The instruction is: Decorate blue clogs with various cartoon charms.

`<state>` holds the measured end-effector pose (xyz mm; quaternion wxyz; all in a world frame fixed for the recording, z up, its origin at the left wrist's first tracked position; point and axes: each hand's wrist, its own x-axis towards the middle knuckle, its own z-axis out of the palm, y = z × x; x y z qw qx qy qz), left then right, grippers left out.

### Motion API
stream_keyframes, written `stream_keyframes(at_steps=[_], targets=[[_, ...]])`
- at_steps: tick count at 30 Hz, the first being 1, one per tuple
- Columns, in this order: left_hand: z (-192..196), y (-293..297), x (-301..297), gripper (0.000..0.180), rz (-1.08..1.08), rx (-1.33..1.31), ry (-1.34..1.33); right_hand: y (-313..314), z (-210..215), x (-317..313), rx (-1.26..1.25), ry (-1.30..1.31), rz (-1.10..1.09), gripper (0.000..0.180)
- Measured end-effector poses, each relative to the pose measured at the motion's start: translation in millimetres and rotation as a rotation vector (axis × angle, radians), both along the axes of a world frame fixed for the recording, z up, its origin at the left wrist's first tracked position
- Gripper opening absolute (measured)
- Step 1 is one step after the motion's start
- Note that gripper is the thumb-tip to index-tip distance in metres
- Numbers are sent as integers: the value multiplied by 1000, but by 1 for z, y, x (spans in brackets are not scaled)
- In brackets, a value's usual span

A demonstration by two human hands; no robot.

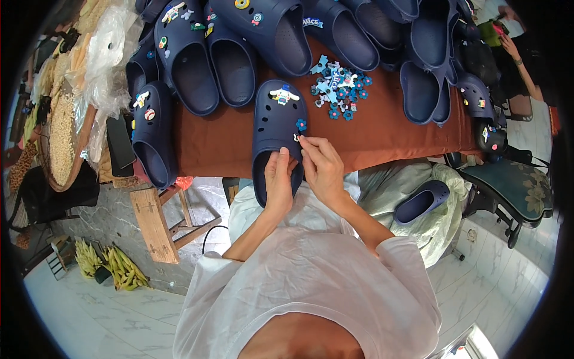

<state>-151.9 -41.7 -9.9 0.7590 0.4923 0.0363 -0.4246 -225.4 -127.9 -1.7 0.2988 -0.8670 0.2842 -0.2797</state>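
Navy clog (272,128): left hand (279,179) grips its heel end; right hand (320,164) pinches a small charm (297,137) at its side. Best pressed squarely, clog steadied. Loose charms (338,90) beyond.

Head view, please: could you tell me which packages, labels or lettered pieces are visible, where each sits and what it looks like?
Lettered charm: on a navy clog at the top, small blue-and-white strip.
Clear plastic bags: crumpled at the table's left end, translucent white.
Pale green sack: below the table's right side, a navy clog lying on it.
Screens or signs: none visible.
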Motion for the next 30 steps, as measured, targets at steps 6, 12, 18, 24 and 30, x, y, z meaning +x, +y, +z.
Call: stream_keyframes(at_steps=[6,12,18,24,30], targets=[[-3,1,-1,23,-7,-21,9,10,-7,-7,144,-64,27,43],[-3,0,-1,23,-14,-36,15,15,-8,-6,138,-39,49,51],[-10,5,3,29,-36,-41,65,20,-18,-6,83,-102,-14,52],[-12,10,21,27,76,-129,205,-22,-27,-24,355,-102,-75,25],[-6,12,24,46,107,-256,362,-98,-54,-40,192,-65,-308,17]])
